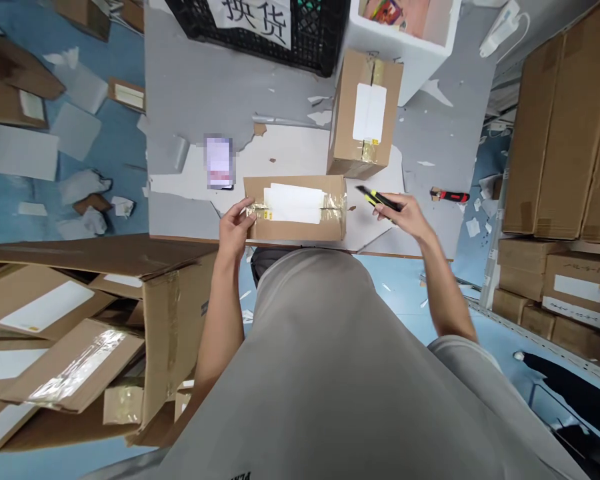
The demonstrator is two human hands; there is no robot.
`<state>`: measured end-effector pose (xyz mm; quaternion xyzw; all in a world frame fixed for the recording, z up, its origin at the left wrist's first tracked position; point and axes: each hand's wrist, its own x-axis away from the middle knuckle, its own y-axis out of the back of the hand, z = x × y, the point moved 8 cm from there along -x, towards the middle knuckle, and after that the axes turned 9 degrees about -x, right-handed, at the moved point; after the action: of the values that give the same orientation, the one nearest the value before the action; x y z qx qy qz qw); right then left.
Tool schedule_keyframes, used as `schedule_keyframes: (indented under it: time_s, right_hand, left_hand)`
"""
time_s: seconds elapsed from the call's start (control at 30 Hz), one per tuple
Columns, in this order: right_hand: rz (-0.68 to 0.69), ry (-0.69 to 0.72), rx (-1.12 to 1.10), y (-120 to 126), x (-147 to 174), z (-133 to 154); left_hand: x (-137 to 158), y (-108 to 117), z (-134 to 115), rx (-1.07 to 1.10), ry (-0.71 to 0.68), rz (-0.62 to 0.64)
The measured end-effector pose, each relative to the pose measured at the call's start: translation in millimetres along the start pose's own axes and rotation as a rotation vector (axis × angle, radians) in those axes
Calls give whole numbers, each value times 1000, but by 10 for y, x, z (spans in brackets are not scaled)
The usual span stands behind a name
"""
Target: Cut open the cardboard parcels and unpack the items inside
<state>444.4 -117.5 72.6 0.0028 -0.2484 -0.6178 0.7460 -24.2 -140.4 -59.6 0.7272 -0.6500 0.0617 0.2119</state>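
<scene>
A taped cardboard box (295, 231) with a white label (296, 203) lies at the table's front edge. My left hand (236, 225) rests against its left end, fingers spread over the corner by the tape. Just off the box's right end, my right hand (405, 215) is closed around a black and yellow utility knife (377, 198). The knife points left toward the box and does not touch it. Behind the knife stands a second taped box (349, 143), also with a white label.
A phone (219, 162) lies left on the table (290, 93). A black crate (310, 40) and a white foam box (405, 43) stand at the back. A red-handled tool (453, 196) lies right. A large carton (173, 327) of flattened boxes stands lower left; stacked cartons (560, 133) line the right.
</scene>
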Motion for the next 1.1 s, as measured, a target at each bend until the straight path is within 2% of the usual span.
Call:
schedule_keyframes:
  time_s: [0.1,0.13,0.23,0.33,0.4,0.47,0.53,0.67,0.73,0.77,0.83,0.9,1.0,1.1]
  right_hand:
    - [-263,-62,-254,-318,9,-403]
    - [-300,-109,-286,-492,10,-534]
    - [-297,-193,-358,-1003,15,-731]
    - [-311,-193,-420,-1225,60,-674]
    - [-344,-182,-417,-1198,114,-555]
    - [-378,-154,-374,-1067,178,-383]
    - [-415,-116,-293,-870,251,-182]
    - [-474,-79,-11,-475,374,159]
    - [-498,-77,112,-347,400,216]
    - [-507,-77,138,-310,399,201]
    - [-508,-80,98,-308,362,82]
    - [-480,-90,-29,-410,272,-121]
    - [-397,-131,-226,-712,64,-460]
    - [-336,-208,-313,-1003,-157,-729]
  left_hand:
    - [-16,193,33,-3,15,-51]
    - [-22,244,37,-13,11,-65]
    - [-35,379,57,-62,0,-96]
    - [-40,501,87,-125,-18,-118]
    - [-42,520,116,-165,-24,-117]
    - [-45,427,152,-199,-24,-95]
    - [-51,202,186,-199,-16,-50]
    - [-78,-431,229,-118,44,67]
    - [-85,-620,223,-108,72,93]
    - [-83,-643,209,-114,73,91]
    - [-57,-544,156,-142,39,60]
    - [1,-307,82,-202,-20,6]
    - [117,101,-42,-345,-85,-104]
    - [210,325,-212,-464,-141,-214]
